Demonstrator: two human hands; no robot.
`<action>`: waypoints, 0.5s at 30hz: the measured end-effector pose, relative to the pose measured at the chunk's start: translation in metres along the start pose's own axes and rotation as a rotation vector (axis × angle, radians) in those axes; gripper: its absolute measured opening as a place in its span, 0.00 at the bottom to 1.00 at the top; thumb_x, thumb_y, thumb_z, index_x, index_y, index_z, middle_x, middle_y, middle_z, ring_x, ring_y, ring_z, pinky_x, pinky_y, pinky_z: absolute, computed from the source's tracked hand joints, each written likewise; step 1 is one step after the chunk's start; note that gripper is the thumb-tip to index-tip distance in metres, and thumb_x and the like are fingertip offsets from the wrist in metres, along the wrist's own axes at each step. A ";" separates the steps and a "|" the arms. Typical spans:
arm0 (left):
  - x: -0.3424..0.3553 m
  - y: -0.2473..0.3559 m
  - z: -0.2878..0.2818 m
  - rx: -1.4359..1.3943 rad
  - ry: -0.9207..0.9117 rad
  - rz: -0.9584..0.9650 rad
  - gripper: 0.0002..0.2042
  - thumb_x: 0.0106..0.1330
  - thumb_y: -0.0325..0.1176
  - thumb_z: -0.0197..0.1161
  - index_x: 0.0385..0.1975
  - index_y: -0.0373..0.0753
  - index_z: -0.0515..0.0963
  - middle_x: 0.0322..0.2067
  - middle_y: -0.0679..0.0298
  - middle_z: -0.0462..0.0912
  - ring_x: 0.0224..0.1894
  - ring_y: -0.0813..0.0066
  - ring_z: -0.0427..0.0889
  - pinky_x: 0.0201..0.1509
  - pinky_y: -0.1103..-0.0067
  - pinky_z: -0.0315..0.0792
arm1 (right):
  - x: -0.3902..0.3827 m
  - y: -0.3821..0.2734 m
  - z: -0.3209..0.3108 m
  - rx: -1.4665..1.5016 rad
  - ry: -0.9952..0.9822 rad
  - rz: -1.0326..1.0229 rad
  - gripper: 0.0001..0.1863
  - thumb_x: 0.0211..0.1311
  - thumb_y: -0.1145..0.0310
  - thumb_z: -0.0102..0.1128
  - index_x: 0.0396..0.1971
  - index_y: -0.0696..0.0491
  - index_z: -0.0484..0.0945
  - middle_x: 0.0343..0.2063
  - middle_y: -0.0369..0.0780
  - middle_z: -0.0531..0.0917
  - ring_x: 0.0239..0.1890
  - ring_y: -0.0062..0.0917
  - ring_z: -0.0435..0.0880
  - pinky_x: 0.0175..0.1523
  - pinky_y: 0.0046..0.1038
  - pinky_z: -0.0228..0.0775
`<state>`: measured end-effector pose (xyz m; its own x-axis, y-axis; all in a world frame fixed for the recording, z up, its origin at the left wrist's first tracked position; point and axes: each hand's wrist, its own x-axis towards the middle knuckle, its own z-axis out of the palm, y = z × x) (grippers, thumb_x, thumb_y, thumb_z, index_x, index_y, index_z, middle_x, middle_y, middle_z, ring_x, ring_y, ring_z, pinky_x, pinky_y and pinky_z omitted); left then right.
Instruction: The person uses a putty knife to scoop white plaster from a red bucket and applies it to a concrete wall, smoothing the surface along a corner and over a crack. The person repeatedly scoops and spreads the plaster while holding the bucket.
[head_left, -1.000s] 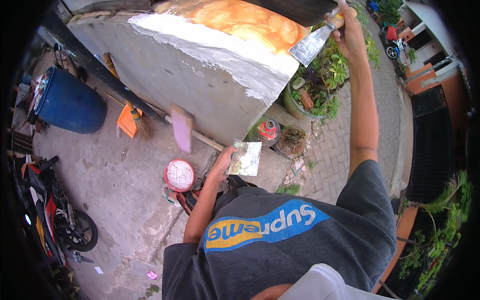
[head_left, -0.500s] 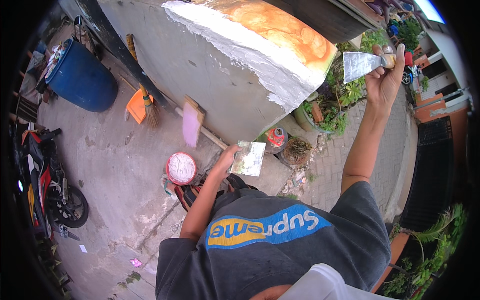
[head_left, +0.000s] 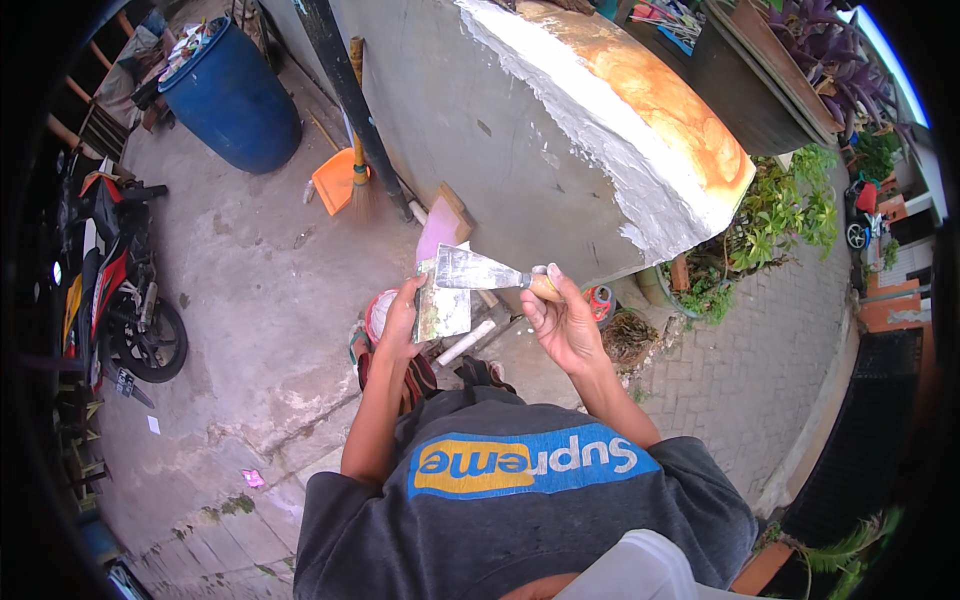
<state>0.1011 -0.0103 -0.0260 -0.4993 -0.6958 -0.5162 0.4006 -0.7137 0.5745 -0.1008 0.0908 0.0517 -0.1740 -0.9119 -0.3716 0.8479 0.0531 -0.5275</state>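
My left hand [head_left: 401, 318] grips a flat, smeared square plate [head_left: 444, 312] by its left edge. In my right hand [head_left: 566, 322] is a putty knife [head_left: 478, 270], pinched by its short wooden handle, its wide white-smeared blade pointing left over the plate's upper part. Whether blade and plate touch I cannot tell. A bucket of white paste [head_left: 377, 314] is partly hidden behind my left hand. Ahead stands a grey wall [head_left: 500, 140] with a band of wet white putty [head_left: 590, 120] along its upper edge, beside an orange-brown top surface [head_left: 670, 100].
A pink-faced board [head_left: 437, 230] leans at the wall's foot. Left of it are a broom [head_left: 360, 190], an orange dustpan [head_left: 333, 182] and a blue barrel [head_left: 235, 105]. A motorcycle [head_left: 125, 280] stands far left. Potted plants [head_left: 630, 337] sit by the wall's right corner.
My right hand has come down and left with the putty knife, from high at the right to over the plate. My left hand and plate have shifted slightly left. The view has turned.
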 end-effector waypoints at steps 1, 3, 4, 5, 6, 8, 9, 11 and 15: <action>0.004 0.004 -0.013 -0.019 -0.038 0.022 0.20 0.68 0.42 0.47 0.49 0.32 0.71 0.39 0.57 0.82 0.37 0.69 0.84 0.42 0.74 0.80 | 0.013 0.010 -0.002 0.058 -0.012 0.068 0.15 0.64 0.61 0.58 0.40 0.57 0.74 0.35 0.42 0.82 0.34 0.26 0.85 0.42 0.24 0.81; 0.008 0.019 -0.024 -0.088 -0.076 0.031 0.18 0.69 0.42 0.48 0.48 0.33 0.73 0.38 0.59 0.83 0.36 0.69 0.84 0.41 0.74 0.80 | 0.030 0.028 0.006 0.064 -0.012 0.096 0.14 0.64 0.61 0.58 0.40 0.57 0.74 0.34 0.42 0.83 0.33 0.24 0.85 0.41 0.23 0.81; 0.007 0.028 -0.029 -0.109 -0.101 0.039 0.17 0.69 0.41 0.48 0.47 0.34 0.73 0.38 0.59 0.83 0.36 0.69 0.84 0.40 0.74 0.80 | 0.038 0.041 0.015 0.015 -0.004 0.063 0.14 0.64 0.61 0.58 0.39 0.57 0.75 0.32 0.41 0.83 0.32 0.24 0.85 0.39 0.22 0.82; 0.008 0.037 -0.033 -0.130 -0.126 0.050 0.17 0.69 0.40 0.48 0.47 0.34 0.73 0.38 0.59 0.83 0.35 0.69 0.84 0.40 0.74 0.80 | 0.047 0.051 0.024 -0.036 0.002 0.030 0.14 0.65 0.61 0.57 0.39 0.57 0.76 0.31 0.41 0.83 0.31 0.23 0.86 0.38 0.21 0.82; 0.010 0.046 -0.040 -0.154 -0.121 0.066 0.16 0.69 0.40 0.47 0.46 0.34 0.73 0.37 0.60 0.83 0.35 0.70 0.84 0.39 0.74 0.80 | 0.054 0.060 0.033 -0.062 0.023 0.023 0.14 0.65 0.60 0.57 0.38 0.57 0.76 0.30 0.39 0.83 0.30 0.22 0.85 0.37 0.21 0.82; 0.016 0.065 -0.060 -0.220 -0.155 0.066 0.17 0.70 0.41 0.46 0.46 0.34 0.73 0.37 0.60 0.83 0.35 0.70 0.84 0.38 0.74 0.80 | 0.067 0.080 0.050 -0.065 0.019 0.022 0.14 0.65 0.60 0.57 0.38 0.57 0.76 0.29 0.39 0.82 0.30 0.21 0.85 0.37 0.20 0.82; 0.020 0.078 -0.072 -0.252 -0.173 0.061 0.17 0.70 0.41 0.46 0.46 0.34 0.74 0.36 0.60 0.83 0.35 0.71 0.84 0.38 0.74 0.80 | 0.074 0.091 0.060 -0.065 0.020 0.018 0.14 0.65 0.60 0.57 0.38 0.57 0.76 0.29 0.38 0.82 0.29 0.21 0.84 0.37 0.20 0.82; 0.031 0.105 -0.097 -0.206 -0.203 0.060 0.18 0.71 0.42 0.44 0.48 0.34 0.72 0.37 0.60 0.82 0.35 0.71 0.83 0.37 0.75 0.80 | 0.092 0.113 0.079 -0.081 0.002 -0.014 0.13 0.65 0.62 0.57 0.38 0.57 0.75 0.29 0.38 0.82 0.30 0.20 0.84 0.37 0.19 0.81; 0.037 0.169 -0.146 -0.035 -0.256 0.010 0.17 0.72 0.41 0.43 0.50 0.35 0.70 0.40 0.58 0.81 0.37 0.70 0.83 0.41 0.74 0.79 | 0.119 0.168 0.132 -0.044 0.085 -0.039 0.11 0.63 0.64 0.60 0.37 0.55 0.75 0.31 0.38 0.82 0.30 0.20 0.83 0.38 0.18 0.80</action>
<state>0.2629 -0.1685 -0.0404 -0.6718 -0.6631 -0.3302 0.4304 -0.7122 0.5545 0.0872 -0.0625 0.0197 -0.2496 -0.8760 -0.4127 0.8171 0.0381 -0.5752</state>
